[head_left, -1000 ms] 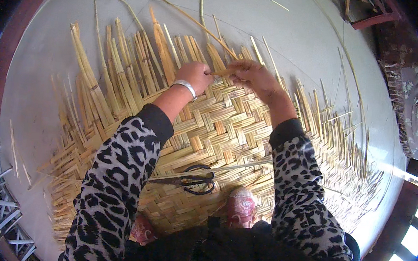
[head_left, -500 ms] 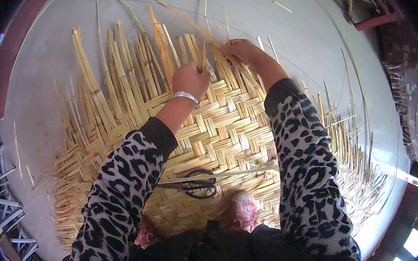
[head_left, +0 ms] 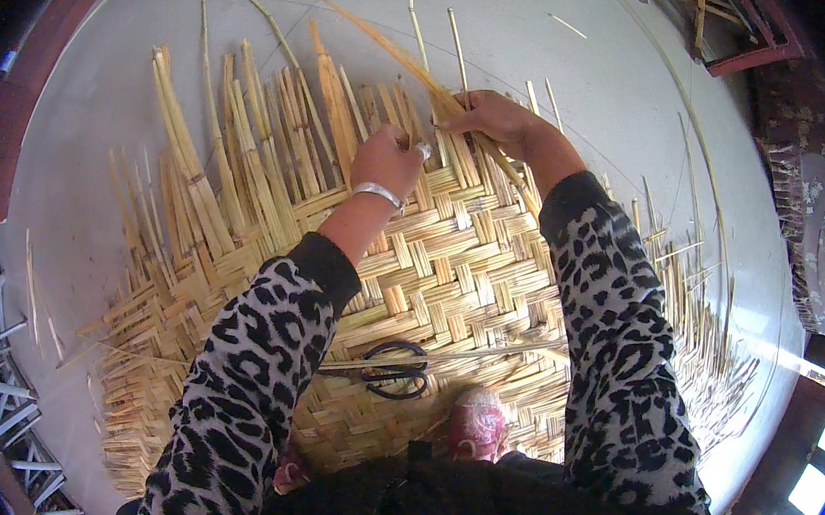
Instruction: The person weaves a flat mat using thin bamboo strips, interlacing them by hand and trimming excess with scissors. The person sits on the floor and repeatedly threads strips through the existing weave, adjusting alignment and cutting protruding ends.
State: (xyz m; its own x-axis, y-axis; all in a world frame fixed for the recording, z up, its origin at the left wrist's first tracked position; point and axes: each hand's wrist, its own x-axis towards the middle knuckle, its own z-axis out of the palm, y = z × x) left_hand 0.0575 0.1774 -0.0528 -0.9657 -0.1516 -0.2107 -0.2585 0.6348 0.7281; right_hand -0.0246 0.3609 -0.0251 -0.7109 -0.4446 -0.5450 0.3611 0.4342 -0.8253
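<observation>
A woven mat [head_left: 476, 264] of pale, flat plant strips lies under my feet, its loose strip ends fanning out at the far edge. My right hand [head_left: 505, 125] pinches a long tan strip [head_left: 389, 42], which runs far left over the floor and down past the hand onto the weave. Just left of it, my left hand [head_left: 389, 159], with a bracelet on the wrist, is closed at the base of the upright strip ends. What its fingers hold is hidden. Black-handled scissors [head_left: 396, 369] rest on the mat near my shoe, partly under a thin strip.
My red shoe [head_left: 477, 423] stands on the mat. A few loose slivers [head_left: 32, 285] lie on the pale floor [head_left: 75, 156] to the left. Dark red wooden edging borders the left side. At the right are a patterned cloth [head_left: 807, 186] and a dark red frame [head_left: 752, 37].
My right hand has shifted right and slightly down, drawing the tan strip with it. My left hand has moved a little right, and the view has shifted slightly.
</observation>
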